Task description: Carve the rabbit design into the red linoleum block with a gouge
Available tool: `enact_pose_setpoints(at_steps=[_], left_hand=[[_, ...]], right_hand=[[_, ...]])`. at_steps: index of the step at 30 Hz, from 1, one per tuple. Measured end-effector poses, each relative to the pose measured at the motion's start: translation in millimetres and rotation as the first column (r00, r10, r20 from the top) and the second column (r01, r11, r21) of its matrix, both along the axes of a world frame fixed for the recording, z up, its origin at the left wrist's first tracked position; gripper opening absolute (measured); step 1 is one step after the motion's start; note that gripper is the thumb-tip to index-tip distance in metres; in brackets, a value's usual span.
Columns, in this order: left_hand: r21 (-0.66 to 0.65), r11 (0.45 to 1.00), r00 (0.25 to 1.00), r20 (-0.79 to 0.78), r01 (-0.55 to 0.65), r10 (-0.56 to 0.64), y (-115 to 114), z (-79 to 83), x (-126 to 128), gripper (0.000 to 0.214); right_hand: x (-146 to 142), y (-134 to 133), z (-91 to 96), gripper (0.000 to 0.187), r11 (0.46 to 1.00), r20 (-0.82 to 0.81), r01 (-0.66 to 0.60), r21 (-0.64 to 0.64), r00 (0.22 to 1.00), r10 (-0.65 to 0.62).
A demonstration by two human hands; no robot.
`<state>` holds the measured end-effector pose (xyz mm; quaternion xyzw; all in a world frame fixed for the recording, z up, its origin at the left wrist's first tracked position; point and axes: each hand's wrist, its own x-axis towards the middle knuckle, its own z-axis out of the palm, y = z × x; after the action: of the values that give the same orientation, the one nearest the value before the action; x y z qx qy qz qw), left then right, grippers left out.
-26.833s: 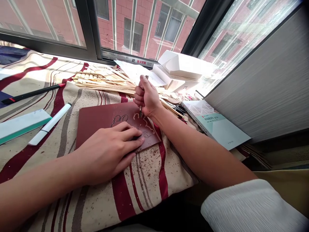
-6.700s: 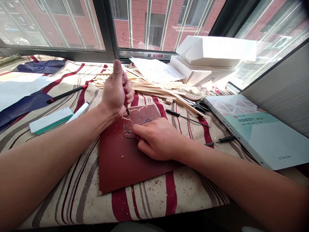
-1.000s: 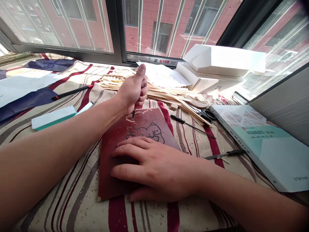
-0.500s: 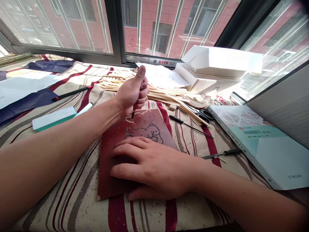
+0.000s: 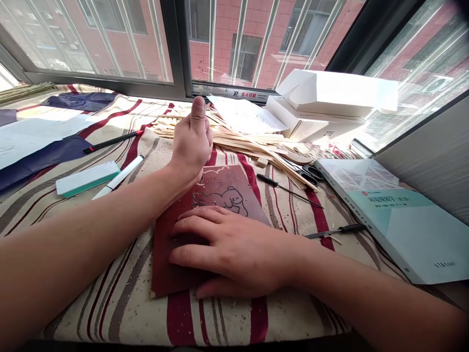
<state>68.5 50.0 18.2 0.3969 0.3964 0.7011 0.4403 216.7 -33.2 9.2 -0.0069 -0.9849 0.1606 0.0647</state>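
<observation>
A dark red carving board lies on the striped cloth, with an animal outline cut into its far half. My right hand rests flat on the near part of the board, fingers spread and pointing left. My left hand is a closed fist with the thumb up, over the board's far left corner. It grips a carving tool whose blade is hidden behind the hand. Wood chips lie scattered around the board.
Two loose carving tools and scissors lie right of the board, beside a teal book. Wooden strips and white boxes sit by the window. A white marker, a green-edged block and a black pen lie left.
My left fist has turned and shifted slightly left, so the tool tip seen on the board before is now hidden. My right hand stays flat on the board.
</observation>
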Motion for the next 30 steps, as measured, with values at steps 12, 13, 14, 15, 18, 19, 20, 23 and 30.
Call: enact_pose_setpoints(at_steps=[12, 13, 14, 15, 18, 19, 20, 23, 30], left_hand=[[-0.117, 0.777, 0.785, 0.128, 0.618, -0.606, 10, -0.4, -34, 0.066], [-0.118, 0.777, 0.785, 0.127, 0.619, -0.606, 11, -0.5, -34, 0.066], [-0.118, 0.784, 0.792, 0.125, 0.609, -0.597, 12, -0.4, -34, 0.066], [-0.118, 0.801, 0.809, 0.118, 0.587, -0.576, 12, -0.4, -33, 0.065], [-0.103, 0.893, 0.899, 0.046, 0.437, -0.435, 8, -2.7, -24, 0.064], [-0.084, 0.925, 0.928, 0.017, 0.371, -0.371, 5, -4.7, -19, 0.064], [-0.047, 0.953, 0.953, -0.024, 0.300, -0.301, 2, -7.3, -15, 0.064], [0.171, 0.981, 0.980, -0.188, 0.097, -0.065, -7, -15.4, -2, 0.063], [-0.026, 0.879, 0.878, -0.037, 0.476, -0.476, 4, -6.9, -23, 0.065]], right_hand=[[-1, -5, -4.5, 0.039, 0.995, -0.043, 0.049, -0.092, 0.998, -0.053], [-1, -5, -4.3, 0.039, 0.994, -0.043, 0.047, -0.095, 0.998, -0.051], [-1, -5, -4.0, 0.040, 0.994, -0.042, 0.044, -0.099, 0.998, -0.048], [-1, -5, -3.8, 0.040, 0.994, -0.040, 0.046, -0.102, 0.998, -0.050], [0, -5, -3.8, 0.041, 0.993, -0.032, 0.052, -0.108, 0.998, -0.056], [1, -5, -3.9, 0.041, 0.993, -0.031, 0.051, -0.111, 0.998, -0.055], [1, -5, -4.0, 0.042, 0.992, -0.029, 0.051, -0.112, 0.998, -0.054], [1, -5, -3.3, 0.043, 0.993, -0.024, 0.047, -0.110, 0.998, -0.050], [-1, -2, -2.8, 0.046, 1.000, -0.072, -0.007, -0.023, 0.997, 0.005]])
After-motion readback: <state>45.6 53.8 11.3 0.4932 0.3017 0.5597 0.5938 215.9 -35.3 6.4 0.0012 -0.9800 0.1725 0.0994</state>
